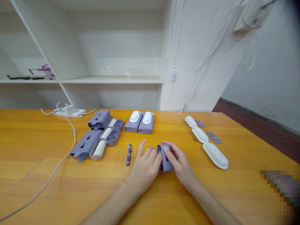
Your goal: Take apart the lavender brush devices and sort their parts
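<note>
My right hand [181, 161] grips a small purple-grey plastic housing [166, 165] with a hollow side, its thumb on the top face and fingers behind. My left hand [146, 164] is at the housing's open left side, with bent fingers against or inside the opening and one finger raised away. The left fingertips and the inside of the housing are hidden. Just left of my left hand lies a narrow purple strip [128, 154] with dark and copper-coloured parts on it and thin wires beside it.
At the left are larger purple casings [86, 143], white cylinders [100, 149] and small purple cups [113, 137]. Two purple boxes with white oval tops [147, 118] stand at the back. White oval shells [214, 154], springs [191, 130] and purple plates [214, 137] lie right. A cable [73, 137] crosses the left side.
</note>
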### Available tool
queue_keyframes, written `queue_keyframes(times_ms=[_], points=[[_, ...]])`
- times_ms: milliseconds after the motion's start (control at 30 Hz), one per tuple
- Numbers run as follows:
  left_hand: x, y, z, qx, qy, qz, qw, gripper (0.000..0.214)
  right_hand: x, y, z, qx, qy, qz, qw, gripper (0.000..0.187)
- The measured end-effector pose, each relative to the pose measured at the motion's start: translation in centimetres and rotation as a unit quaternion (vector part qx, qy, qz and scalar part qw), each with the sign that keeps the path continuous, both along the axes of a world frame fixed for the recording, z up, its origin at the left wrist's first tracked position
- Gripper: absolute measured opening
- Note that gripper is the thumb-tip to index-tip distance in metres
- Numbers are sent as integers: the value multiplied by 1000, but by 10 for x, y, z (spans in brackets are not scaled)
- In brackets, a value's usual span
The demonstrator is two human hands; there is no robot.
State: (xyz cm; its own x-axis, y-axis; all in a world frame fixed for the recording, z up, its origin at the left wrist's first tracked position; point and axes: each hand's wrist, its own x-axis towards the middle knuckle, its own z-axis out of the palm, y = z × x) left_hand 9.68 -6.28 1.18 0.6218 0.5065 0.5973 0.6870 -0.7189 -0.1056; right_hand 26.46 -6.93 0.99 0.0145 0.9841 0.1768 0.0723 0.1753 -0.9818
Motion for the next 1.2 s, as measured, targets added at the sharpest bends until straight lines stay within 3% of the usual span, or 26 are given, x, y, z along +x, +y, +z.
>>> queue_keyframes(times_ms=[100,233,367,433,533,600,667,733,867,1067,1200], points=[[2,2,-1,-24,53,-9,998,17,-5,-2,-2,18,-24,-1,1000,41],[6,5,2,-58,60,26,996,16,-2,1,-7,76,-70,-39,994,42],[6,4,4,-52,59,28,996,13,3,6,-7,116,-113,-7,987,44],[-2,8,5,-25,50,25,998,12,11,10,-6,114,-105,-59,986,45],[-24,19,4,9,12,75,997,12,29,17,-4,106,-81,-219,967,47],[-36,27,3,9,-2,111,994,12,37,21,-4,95,-70,-252,961,45],[-41,32,2,2,6,99,995,14,38,23,-6,81,-38,-225,970,41],[-39,32,2,-2,21,43,999,20,34,24,-8,81,-21,-199,976,35],[-28,22,2,-31,43,-28,998,29,27,23,-12,100,-98,-209,968,28],[-22,15,-4,-152,42,-2,987,39,26,17,-13,133,-237,-111,956,26],[-22,10,3,-199,21,-3,980,57,20,10,-10,157,-348,-25,924,24]])
